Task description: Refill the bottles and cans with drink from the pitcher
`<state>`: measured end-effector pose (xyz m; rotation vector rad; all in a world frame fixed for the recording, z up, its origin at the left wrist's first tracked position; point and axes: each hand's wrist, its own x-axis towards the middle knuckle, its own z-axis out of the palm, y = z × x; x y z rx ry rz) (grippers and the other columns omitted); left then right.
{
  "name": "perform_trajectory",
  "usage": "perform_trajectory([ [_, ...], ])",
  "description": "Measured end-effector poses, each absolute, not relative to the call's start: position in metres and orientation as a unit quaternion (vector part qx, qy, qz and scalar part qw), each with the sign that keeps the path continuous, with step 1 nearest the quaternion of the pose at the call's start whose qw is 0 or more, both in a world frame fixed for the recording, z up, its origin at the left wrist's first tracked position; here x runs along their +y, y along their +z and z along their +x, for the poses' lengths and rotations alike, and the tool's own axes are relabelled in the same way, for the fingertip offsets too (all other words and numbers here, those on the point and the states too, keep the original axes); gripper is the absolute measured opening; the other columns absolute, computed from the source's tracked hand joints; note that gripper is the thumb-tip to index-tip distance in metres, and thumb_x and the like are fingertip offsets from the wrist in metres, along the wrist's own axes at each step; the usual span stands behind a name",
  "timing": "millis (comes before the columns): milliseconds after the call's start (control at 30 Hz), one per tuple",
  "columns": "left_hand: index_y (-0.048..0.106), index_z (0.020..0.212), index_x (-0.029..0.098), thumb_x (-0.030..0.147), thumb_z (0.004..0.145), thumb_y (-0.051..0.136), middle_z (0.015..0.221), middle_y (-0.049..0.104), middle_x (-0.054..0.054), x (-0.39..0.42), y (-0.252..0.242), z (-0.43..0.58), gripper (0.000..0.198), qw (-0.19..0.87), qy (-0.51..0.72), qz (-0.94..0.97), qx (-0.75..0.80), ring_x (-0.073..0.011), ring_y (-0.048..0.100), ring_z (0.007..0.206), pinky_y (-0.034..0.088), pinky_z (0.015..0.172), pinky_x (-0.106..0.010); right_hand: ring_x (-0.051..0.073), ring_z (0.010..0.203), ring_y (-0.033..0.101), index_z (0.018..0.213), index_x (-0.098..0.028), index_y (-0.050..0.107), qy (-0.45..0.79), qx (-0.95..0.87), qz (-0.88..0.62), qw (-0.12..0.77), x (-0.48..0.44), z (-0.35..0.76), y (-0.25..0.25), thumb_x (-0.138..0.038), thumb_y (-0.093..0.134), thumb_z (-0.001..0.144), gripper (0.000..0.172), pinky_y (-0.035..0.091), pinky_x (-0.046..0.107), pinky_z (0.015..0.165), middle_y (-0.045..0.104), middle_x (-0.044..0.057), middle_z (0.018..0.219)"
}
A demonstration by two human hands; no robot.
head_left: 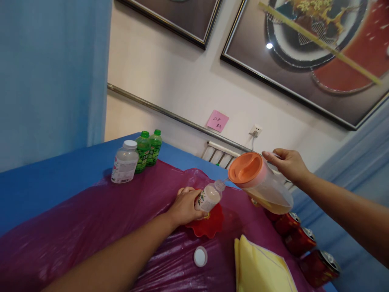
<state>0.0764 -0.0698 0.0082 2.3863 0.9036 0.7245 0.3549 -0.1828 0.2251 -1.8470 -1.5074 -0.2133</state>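
Observation:
My left hand point(186, 206) is wrapped round a small clear bottle point(210, 198) with a leaf print, uncapped and tilted to the right, with pale liquid in it. Beneath the bottle lies a red scalloped dish point(209, 225). My right hand point(287, 164) grips the handle of a translucent pitcher point(267, 190) with an orange lid. It tips to the left, its lid end close to the bottle's mouth, and yellowish liquid shows inside. A thin trace of liquid seems to run between the two. A white cap point(200, 256) rests on the purple plastic sheet point(121, 235).
At the left stand a white-capped bottle point(124, 162) and two green bottles point(142, 152) point(155, 148). Several red cans point(319, 267) line the right edge. A folded yellow cloth point(263, 267) lies in front. Behind are a wall rail point(170, 113) and a socket point(255, 130).

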Motion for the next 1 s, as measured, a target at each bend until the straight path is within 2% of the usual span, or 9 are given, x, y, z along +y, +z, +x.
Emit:
perform_trajectory([
  [1000,0.07,0.114,0.027,0.056,0.058,0.085,0.111,0.07,-0.006,-0.0712,0.0092,0.0766,0.065,0.245,0.267,0.872,0.328,-0.0339,0.06,0.111,0.04,0.099,-0.043,0.009,0.05,0.023,0.052,-0.024,0.031,-0.084,-0.589,-0.72,0.358,-0.1863,0.3523,0.2247,-0.081,0.062,0.073,0.068,0.018,0.027,0.045,0.024,-0.006,0.052],
])
